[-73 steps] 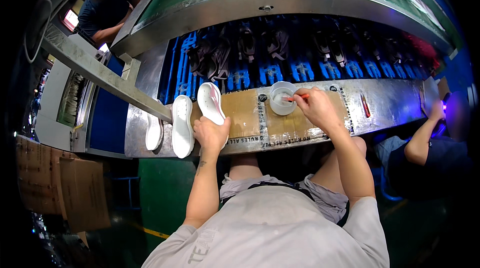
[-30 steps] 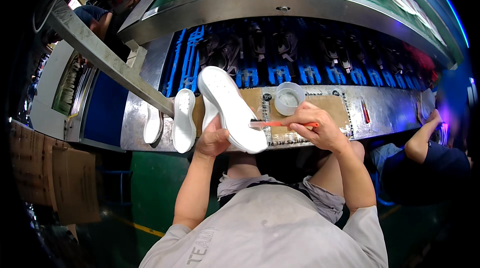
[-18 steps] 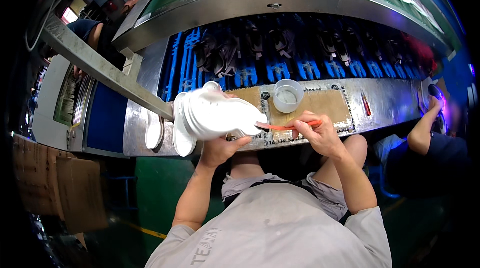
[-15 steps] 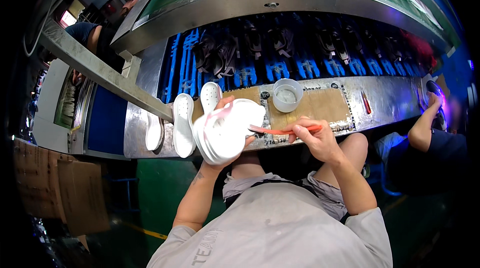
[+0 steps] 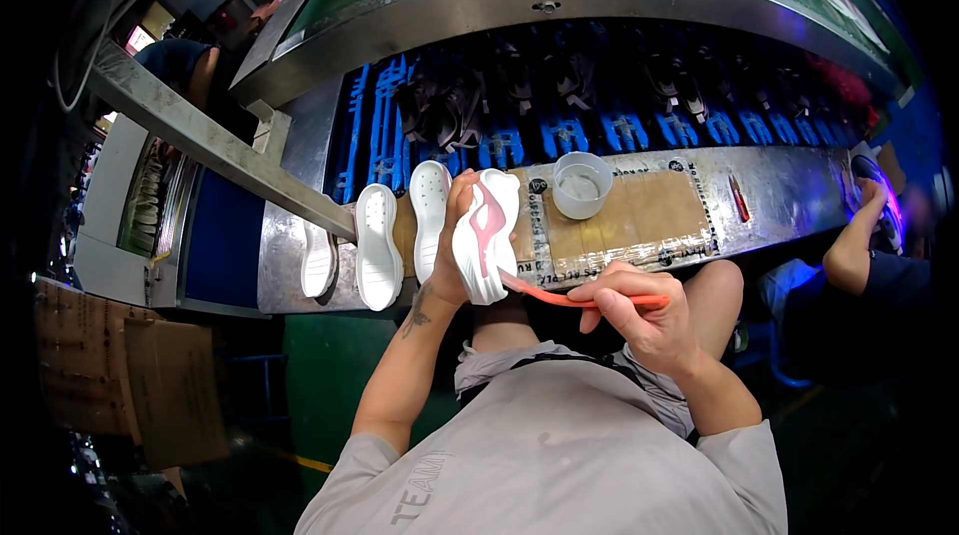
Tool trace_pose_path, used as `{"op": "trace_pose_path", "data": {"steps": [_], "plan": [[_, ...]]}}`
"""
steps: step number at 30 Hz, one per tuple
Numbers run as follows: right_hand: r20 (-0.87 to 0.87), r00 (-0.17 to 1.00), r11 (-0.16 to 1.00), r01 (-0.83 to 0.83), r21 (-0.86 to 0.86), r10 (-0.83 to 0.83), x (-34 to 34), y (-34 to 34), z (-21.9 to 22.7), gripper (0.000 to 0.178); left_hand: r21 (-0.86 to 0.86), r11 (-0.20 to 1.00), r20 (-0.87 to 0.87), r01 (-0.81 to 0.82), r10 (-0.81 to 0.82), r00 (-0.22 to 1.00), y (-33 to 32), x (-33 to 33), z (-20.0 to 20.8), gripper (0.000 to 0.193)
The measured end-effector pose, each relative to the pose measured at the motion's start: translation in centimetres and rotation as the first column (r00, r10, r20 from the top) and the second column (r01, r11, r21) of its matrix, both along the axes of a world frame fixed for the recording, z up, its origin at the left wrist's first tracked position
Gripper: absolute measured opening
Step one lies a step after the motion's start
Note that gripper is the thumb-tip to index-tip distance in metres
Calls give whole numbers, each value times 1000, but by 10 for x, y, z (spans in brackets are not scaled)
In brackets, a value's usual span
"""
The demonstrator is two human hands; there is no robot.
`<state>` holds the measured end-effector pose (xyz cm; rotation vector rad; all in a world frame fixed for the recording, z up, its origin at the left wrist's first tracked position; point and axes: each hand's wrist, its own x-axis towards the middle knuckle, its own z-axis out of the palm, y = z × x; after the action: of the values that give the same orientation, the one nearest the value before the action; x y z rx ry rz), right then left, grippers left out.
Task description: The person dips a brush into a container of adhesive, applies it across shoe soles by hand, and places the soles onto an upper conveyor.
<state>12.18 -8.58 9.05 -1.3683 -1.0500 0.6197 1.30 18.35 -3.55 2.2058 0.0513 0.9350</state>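
Observation:
A white shoe sole with a pink patch along its side is in my left hand, fingers wrapped round it from behind, above the bench's front edge. My right hand is closed round the handle of an orange brush. The brush's tip meets the near end of the sole, though the exact contact is too small to make out. Beyond the brush, a translucent plastic bowl with whitish contents stands on the bench. Left of the held sole lie other white soles.
Brown cardboard is taped to the metal bench. A red-handled pointed tool lies at the right. A metal post slants across the left. Dark shoes sit on a blue rack behind. A co-worker's arm is at far right.
The sole has been turned so that its pink side now faces up, and sits slightly further right. The brush has shifted down to the sole's near end, and my right hand has lowered with it.

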Motion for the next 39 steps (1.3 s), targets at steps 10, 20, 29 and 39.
{"op": "trace_pose_path", "data": {"steps": [10,20,29,39], "plan": [[-514,855,986,138,90,-72,-1,28,2,42,295,917,119,-268,243,963,-8,-1,-7,76],[-722,648,905,419,69,-245,44,13,-54,32,-767,637,-153,78,-300,942,-33,-46,22,83],[-719,573,841,540,-31,-394,52,-19,-87,33,-700,26,518,714,-670,532,74,121,202,82],[-687,616,863,504,-32,-386,41,-21,-114,30,-814,405,216,417,-455,864,138,149,227,50]]}}
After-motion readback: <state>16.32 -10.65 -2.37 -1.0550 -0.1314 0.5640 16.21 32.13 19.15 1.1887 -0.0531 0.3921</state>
